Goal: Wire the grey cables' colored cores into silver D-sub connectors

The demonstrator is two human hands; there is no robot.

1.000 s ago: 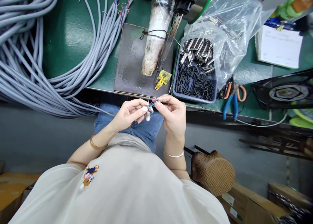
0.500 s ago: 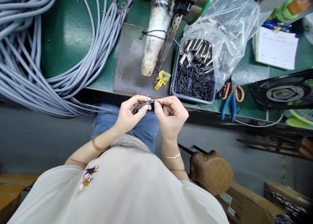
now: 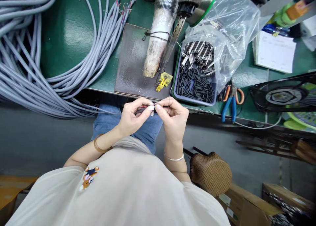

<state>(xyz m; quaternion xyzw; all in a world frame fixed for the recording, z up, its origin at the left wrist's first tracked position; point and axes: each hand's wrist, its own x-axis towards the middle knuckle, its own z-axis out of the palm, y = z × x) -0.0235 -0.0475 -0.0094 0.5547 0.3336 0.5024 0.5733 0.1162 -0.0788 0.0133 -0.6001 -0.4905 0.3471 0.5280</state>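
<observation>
The left hand point(image 3: 132, 117) is closed, thumb against forefinger, on a slim round cable in smooth grey sheathing point(image 3: 140, 111). The right hand point(image 3: 174, 117) pinches, thumb to finger, at the thin coloured wires point(image 3: 144, 106) of its stripped end; one shows red, but which strand lies between the fingertips is too small to tell. The fingertips of both hands nearly meet.

The cable's long axis runs almost level, from 9 o'clock to 3 o'clock, its bare end toward 3. It hangs in front of the bench edge, above blue denim trousers point(image 3: 105, 122), its tail leading to 9 o'clock.

There, a thick looped bundle of matching glossy grey cables point(image 3: 24, 76) spreads, frayed tips toward 11 o'clock. At 12 o'clock a flat, square, dark scuffed plate point(image 3: 130, 59) lies on the green bench point(image 3: 67, 41), under a scorched whitish tube wrapped in clear film point(image 3: 158, 38). At 1 o'clock is a small yellow plastic clip point(image 3: 162, 83). At 2 o'clock a bluish rectangular plastic tray point(image 3: 195, 100) holds short black tubes point(image 3: 195, 82) and ridged silvery metal connectors point(image 3: 198, 51); at 3 sit blue-handled pliers point(image 3: 229, 107).
</observation>
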